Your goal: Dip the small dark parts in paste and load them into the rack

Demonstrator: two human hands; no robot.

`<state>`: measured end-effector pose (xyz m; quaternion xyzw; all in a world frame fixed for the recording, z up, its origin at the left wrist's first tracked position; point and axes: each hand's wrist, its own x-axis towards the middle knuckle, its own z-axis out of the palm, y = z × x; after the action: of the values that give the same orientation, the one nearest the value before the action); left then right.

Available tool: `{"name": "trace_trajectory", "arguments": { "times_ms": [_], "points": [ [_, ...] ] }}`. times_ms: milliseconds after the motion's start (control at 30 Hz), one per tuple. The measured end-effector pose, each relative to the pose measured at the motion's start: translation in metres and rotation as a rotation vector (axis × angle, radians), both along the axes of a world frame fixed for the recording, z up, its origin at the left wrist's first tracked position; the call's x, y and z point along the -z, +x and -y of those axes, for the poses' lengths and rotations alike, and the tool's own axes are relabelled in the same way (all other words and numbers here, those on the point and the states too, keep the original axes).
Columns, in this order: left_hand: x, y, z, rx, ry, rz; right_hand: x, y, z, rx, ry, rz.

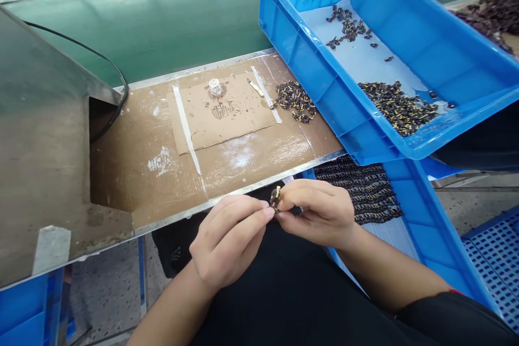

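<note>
A small black-and-yellow piece (pixel 275 198) is pinched between the fingertips of both my hands, just off the table's front edge. My left hand (pixel 231 235) is closed, its thumb and forefinger at the lower left of the piece. From the other side, my right hand (pixel 318 208) grips it with thumb and forefinger. The fingertips partly cover the piece, so its exact kind does not show. A pile of similar black-and-yellow pieces (pixel 295 100) lies on the table beside the blue crate.
A blue crate (pixel 308 46) holding many such pieces rests tilted at the right. Below it, another blue crate (pixel 440 227) contains rows of dark pieces (pixel 360 186). On taped cardboard (pixel 243 124) are a small clear cup (pixel 215 87) and a pale-handled tool (pixel 255 87). A metal housing (pixel 44 135) stands left.
</note>
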<state>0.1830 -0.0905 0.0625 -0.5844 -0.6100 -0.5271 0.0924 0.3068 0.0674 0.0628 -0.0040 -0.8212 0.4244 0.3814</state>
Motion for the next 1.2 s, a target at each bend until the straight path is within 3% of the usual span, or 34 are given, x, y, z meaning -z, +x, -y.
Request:
{"name": "trace_trajectory", "arguments": {
  "times_ms": [167,333,467,567,667,800,1200],
  "points": [
    [0.0,-0.001,-0.003,-0.014,0.003,0.034,0.002,0.002,-0.003,-0.062,-0.044,0.004],
    [0.002,-0.002,-0.007,0.009,0.01,0.102,0.003,0.004,-0.004,-0.075,-0.334,0.125],
    [0.013,0.0,-0.008,0.023,0.005,0.201,0.003,0.002,-0.003,-0.077,-0.43,0.162],
    [0.022,0.004,-0.008,0.019,0.007,0.384,0.004,-0.001,-0.001,-0.027,-0.516,0.166],
    [0.026,0.009,-0.009,0.036,-0.004,0.548,0.004,-0.002,0.0,0.024,-0.451,0.176],
    [0.024,0.012,-0.009,0.037,-0.003,0.615,0.006,-0.001,-0.001,0.046,-0.375,0.182],
    [0.017,0.014,-0.011,0.092,0.055,0.749,0.005,-0.003,-0.003,-0.085,-0.314,0.035]
  ]
}}
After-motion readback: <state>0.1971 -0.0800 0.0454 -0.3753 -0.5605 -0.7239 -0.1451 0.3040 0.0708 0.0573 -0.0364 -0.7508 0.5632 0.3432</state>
